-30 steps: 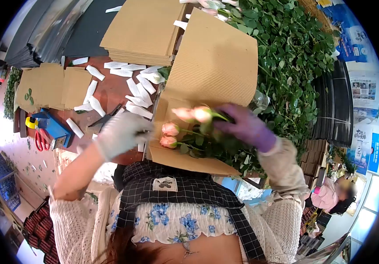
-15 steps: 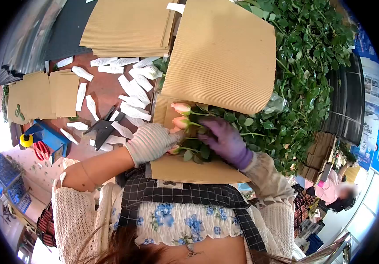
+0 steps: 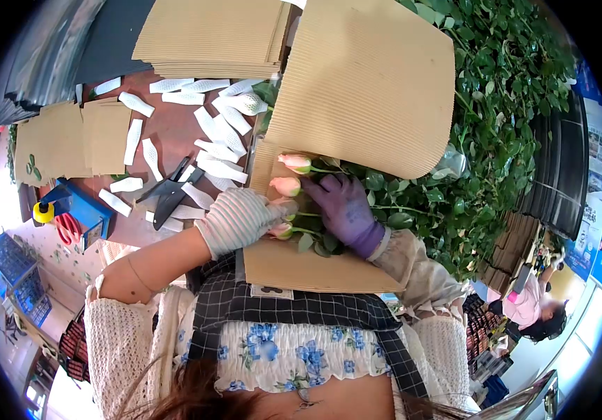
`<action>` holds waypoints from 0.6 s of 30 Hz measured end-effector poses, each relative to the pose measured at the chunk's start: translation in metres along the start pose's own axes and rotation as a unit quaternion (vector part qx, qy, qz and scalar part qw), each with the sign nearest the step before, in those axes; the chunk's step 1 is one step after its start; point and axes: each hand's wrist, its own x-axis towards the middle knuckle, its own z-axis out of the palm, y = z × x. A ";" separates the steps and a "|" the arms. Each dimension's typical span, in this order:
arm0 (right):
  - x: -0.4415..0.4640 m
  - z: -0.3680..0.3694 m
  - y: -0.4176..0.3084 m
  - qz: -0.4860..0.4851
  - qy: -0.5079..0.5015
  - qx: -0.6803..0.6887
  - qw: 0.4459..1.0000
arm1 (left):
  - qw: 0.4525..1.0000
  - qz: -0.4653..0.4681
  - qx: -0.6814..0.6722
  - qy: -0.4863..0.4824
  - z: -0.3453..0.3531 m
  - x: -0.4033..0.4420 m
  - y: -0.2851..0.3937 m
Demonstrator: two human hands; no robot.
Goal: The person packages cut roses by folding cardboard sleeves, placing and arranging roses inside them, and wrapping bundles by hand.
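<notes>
Pink roses lie with their heads to the left on a corrugated cardboard sheet (image 3: 322, 269). My left hand (image 3: 236, 222), in a whitish striped glove with bare fingertips, closes at the heads between the middle rose (image 3: 286, 186) and the lower rose (image 3: 281, 231). My right hand (image 3: 346, 213), in a purple glove, is curled over the stems just right of the heads, closed on a rose; its fingertips are partly hidden. The upper rose (image 3: 294, 163) lies free above both hands. A cardboard flap (image 3: 364, 91) is folded back behind the roses.
White foam sleeves (image 3: 220, 150) and black-handled pliers-like tool (image 3: 170, 199) lie left on the table. A stack of cardboard (image 3: 210, 35) stands behind. Leafy stems (image 3: 497, 105) pile up at right. A blue box (image 3: 84, 213) holds red-handled scissors (image 3: 68, 229). Another person (image 3: 528, 297) is far right.
My right hand has shifted left and slightly up, closer to the rose heads, its fingers drawing in. My left hand stays by the heads. The whole view has shifted a little.
</notes>
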 end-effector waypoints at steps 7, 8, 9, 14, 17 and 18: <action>0.000 0.004 0.005 -0.024 0.003 0.000 1.000 | 0.978 0.032 -0.045 0.201 0.015 -0.003 -0.024; -0.001 0.003 0.003 -0.025 0.011 -0.013 1.000 | 0.973 0.027 -0.022 0.226 0.004 0.003 -0.006; -0.001 -0.001 0.001 -0.028 0.015 0.006 0.999 | 0.967 0.022 0.001 0.253 -0.002 0.008 0.008; 0.003 -0.037 -0.006 0.055 0.142 0.022 0.988 | 0.990 -0.045 0.021 0.133 0.004 0.017 0.017; 0.013 -0.023 0.005 0.115 0.002 -0.133 0.984 | 0.982 -0.040 0.080 0.167 0.003 0.018 0.027; 0.007 -0.014 0.016 0.095 0.025 -0.102 0.990 | 0.985 -0.023 0.067 0.157 -0.002 0.021 0.031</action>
